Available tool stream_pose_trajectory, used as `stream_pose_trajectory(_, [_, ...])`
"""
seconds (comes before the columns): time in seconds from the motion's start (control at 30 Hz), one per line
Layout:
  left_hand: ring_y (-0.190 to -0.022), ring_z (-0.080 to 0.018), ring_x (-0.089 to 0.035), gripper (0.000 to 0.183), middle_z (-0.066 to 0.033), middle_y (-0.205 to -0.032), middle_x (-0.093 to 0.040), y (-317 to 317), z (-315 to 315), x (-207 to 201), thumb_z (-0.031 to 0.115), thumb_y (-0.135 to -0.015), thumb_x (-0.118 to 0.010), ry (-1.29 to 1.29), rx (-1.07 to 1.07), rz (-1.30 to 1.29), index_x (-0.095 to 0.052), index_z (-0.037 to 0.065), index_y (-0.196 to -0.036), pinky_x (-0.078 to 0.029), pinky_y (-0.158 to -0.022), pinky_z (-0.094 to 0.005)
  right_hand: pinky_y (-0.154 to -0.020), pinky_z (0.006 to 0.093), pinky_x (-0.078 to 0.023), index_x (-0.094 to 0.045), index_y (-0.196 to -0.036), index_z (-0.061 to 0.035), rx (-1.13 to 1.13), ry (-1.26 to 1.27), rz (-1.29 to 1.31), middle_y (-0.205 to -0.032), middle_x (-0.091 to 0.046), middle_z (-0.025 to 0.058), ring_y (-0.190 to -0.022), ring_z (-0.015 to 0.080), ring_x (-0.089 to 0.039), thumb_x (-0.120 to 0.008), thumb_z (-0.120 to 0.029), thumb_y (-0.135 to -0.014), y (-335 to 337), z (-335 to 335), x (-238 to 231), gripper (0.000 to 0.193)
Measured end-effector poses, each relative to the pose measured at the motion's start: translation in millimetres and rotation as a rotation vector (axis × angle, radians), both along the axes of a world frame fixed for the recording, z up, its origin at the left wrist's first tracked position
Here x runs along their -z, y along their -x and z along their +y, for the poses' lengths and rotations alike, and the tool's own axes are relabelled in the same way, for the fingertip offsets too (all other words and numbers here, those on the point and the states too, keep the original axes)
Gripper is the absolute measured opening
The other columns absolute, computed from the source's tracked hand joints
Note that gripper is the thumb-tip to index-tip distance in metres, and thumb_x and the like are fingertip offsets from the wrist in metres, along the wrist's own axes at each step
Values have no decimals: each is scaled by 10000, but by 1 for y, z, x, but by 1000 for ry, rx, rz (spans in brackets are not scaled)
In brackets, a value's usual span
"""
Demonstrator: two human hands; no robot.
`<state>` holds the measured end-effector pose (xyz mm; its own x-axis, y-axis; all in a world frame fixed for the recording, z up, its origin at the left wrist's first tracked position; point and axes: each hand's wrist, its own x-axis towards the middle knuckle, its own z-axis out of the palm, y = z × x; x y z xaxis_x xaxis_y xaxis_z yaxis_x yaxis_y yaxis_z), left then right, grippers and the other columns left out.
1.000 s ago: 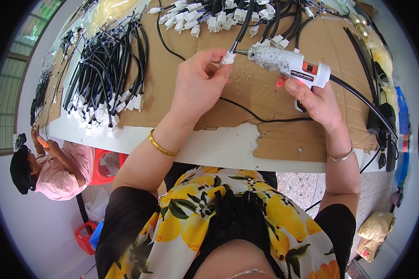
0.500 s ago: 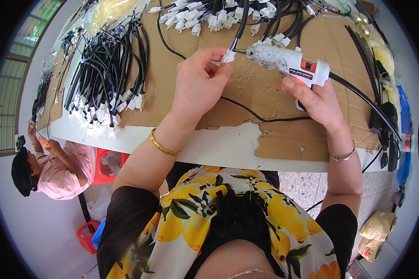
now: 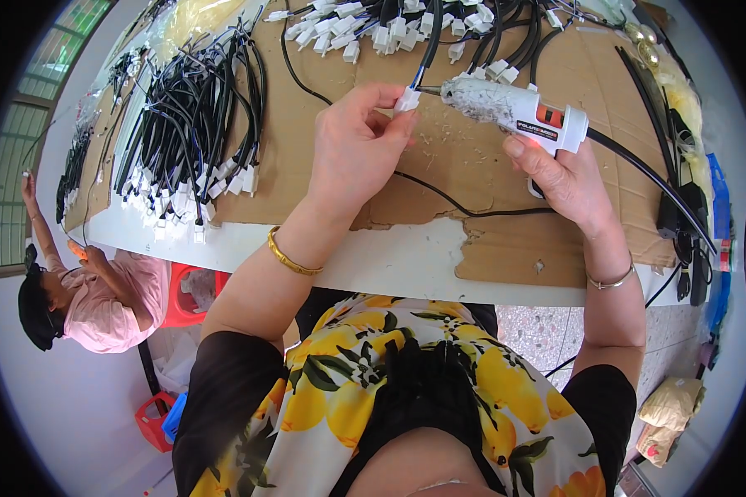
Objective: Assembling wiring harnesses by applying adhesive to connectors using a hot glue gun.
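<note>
Between the thumb and fingers of my left hand [image 3: 358, 149] is a small white plug connector [image 3: 407, 100]. Blue and white wires run up from it into a black cable [image 3: 429, 45]. My right hand [image 3: 562, 178] is wrapped round the grip of a white hot glue gun [image 3: 514, 112], whose barrel is crusted with grey residue. Its metal nozzle points left and meets the wires just above the connector; whether glue is flowing is too small to tell. A black stick or cord [image 3: 651, 184] extends from the gun's rear. Part of its handle is hidden by my fingers.
Cardboard [image 3: 307, 74] covers much of the white table [image 3: 373, 257]. A pile of black cables with white connectors [image 3: 195, 116] lies left, more white connectors [image 3: 340, 29] at the far side. A black power adapter [image 3: 670, 211] sits right. A person in pink [image 3: 112, 302] works at far left.
My hands, the connector and the glue gun have stayed nearly still. The person at far left has raised and stretched out one arm.
</note>
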<state>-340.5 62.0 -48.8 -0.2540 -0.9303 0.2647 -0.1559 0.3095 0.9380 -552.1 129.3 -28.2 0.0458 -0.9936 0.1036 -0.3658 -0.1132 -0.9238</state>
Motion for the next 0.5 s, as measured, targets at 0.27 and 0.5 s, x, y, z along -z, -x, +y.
stream_pose_trajectory(0.27, [-609, -116, -613, 149, -83, -805, -627, 0, -1, 0, -11, -759, -598, 3, -6, 37, -564, -45, -900, -511, -522, -230, -568, 209, -396, -526, -822, -50, -1, -59, -69, -690, -513, -14, -620, 68, -475, -637, -309, -787, 2, 0, 1, 284])
stream_pose_trajectory(0.5, [-656, -123, -611, 173, -107, -891, -633, -2, -2, 2, -30, -796, -574, -26, 55, 91, -537, -38, -965, -507, -574, -219, -546, 211, -378, -528, -804, -58, -5, -43, -83, -651, -507, -13, -606, 65, -466, -624, -307, -796, 4, 0, 0, 267])
